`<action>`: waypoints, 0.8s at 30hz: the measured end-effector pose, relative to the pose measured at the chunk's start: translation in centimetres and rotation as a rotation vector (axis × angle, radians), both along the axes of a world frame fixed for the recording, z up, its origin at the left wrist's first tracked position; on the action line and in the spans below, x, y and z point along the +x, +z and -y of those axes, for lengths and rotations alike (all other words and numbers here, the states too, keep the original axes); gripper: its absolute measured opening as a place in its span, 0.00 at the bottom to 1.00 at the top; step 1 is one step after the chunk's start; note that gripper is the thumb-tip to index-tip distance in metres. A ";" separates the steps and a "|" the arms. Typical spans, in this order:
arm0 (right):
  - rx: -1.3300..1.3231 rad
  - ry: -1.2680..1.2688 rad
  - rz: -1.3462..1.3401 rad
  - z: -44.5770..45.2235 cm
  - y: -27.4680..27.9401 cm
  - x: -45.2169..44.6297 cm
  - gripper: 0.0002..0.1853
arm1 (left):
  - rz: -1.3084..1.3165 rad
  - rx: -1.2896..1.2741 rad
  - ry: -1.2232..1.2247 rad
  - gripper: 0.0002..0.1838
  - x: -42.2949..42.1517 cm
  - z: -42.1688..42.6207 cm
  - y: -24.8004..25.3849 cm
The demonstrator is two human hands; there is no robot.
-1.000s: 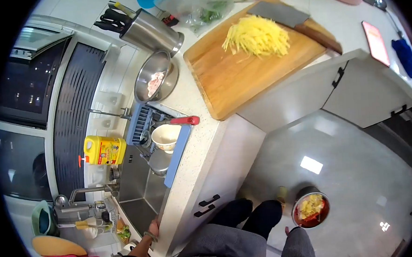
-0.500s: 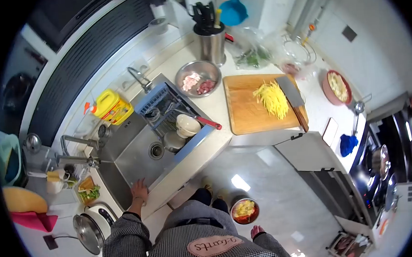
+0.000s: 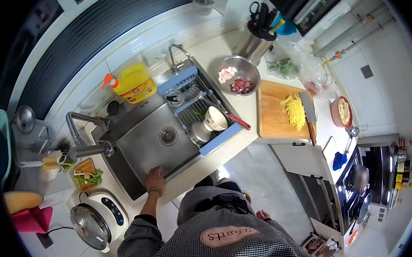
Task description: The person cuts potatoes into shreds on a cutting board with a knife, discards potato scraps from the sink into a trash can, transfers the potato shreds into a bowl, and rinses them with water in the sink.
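My left hand (image 3: 154,179) rests on the front edge of the steel sink (image 3: 144,150), its fingers reaching over the rim with nothing in them. Low beside my body, my right hand (image 3: 263,215) hangs over the floor, only partly showing and small in view. In the sink's right part a blue-edged drying rack (image 3: 220,139) holds a patterned bowl (image 3: 215,118), a pot and a red-handled utensil. Right of it stand a steel bowl (image 3: 250,71) with pink and dark red meat, and a cutting board (image 3: 269,111) bearing yellow shreds (image 3: 294,112) and a cleaver (image 3: 308,108).
A yellow jug (image 3: 137,83) stands behind the sink. Left of the sink are a basket of greens (image 3: 88,175) and a white cooker (image 3: 109,212). A knife holder (image 3: 256,41), a pink bowl (image 3: 341,112) and a stove (image 3: 353,176) are at the right.
The view has turned and shifted toward the sink. The floor bin with food scraps has gone out of sight. My left hand stays at the sink's edge.
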State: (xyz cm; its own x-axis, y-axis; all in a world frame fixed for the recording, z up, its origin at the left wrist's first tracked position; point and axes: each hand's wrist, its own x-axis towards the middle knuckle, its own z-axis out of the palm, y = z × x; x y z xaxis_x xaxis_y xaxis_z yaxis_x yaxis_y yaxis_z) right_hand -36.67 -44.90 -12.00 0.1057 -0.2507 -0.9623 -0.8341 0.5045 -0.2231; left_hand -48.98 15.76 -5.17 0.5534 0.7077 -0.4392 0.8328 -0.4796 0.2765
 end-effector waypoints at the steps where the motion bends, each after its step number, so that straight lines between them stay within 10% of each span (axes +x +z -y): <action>1: 0.029 -0.024 -0.018 0.3 -0.2 1.1 0.14 | 0.006 -0.001 -0.009 0.22 0.1 0.0 -0.1; 8: -0.004 0.371 0.222 -2.6 -1.8 10.0 0.21 | -0.018 -0.059 -0.016 0.18 1.2 -0.2 2.1; 19: -0.113 0.707 0.373 -15.5 10.4 15.5 0.15 | 0.383 -0.266 0.353 0.22 0.2 -2.9 0.8; 24: 0.325 1.094 0.731 -25.4 18.3 18.8 0.21 | 0.704 0.432 0.198 0.36 2.6 -11.3 2.1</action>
State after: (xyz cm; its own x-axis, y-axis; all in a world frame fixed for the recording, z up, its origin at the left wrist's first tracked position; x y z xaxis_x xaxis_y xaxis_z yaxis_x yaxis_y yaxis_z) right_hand -17.82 -19.53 6.26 0.6112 0.5168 -0.5994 -0.5814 -0.2207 -0.7831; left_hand -46.35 27.04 -3.05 0.4446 0.8467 0.2924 0.6149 -0.5258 0.5877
